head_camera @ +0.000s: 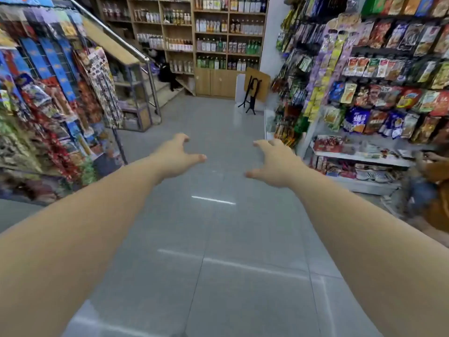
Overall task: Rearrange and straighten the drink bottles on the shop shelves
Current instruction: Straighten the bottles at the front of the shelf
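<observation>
Both hands are empty: the left hand (176,158) and the right hand (273,164) reach forward over the grey tiled floor (218,239) with fingers spread and slightly curled, holding nothing and touching nothing.

The drink bottles (216,46) stand well apart from the hands, at about 12 o'clock, on the wooden shelves (194,32) against the far wall. They fill several tiers in rows, above a band of closed cupboard doors (215,81). At this range they are too small to tell which ones lean or sit out of line. Racks of hanging snack packets (388,69) run along 2 o'clock, more packets (48,93) hang at 10 o'clock, and a folded stand (252,96) leans near the foot of the shelves at 1 o'clock.

Judging by their look, most bottles are clear or tinted plastic, full, and so fairly heavy for their width; some dark ones on the upper tiers may be glass and would break if knocked off. Smooth walls and labels could slip, and tall narrow bodies tip easily against neighbours. A sound hold would wrap the mid-body, below the shoulder, turning each label outward, with the other hand steadying the row beside it.
</observation>
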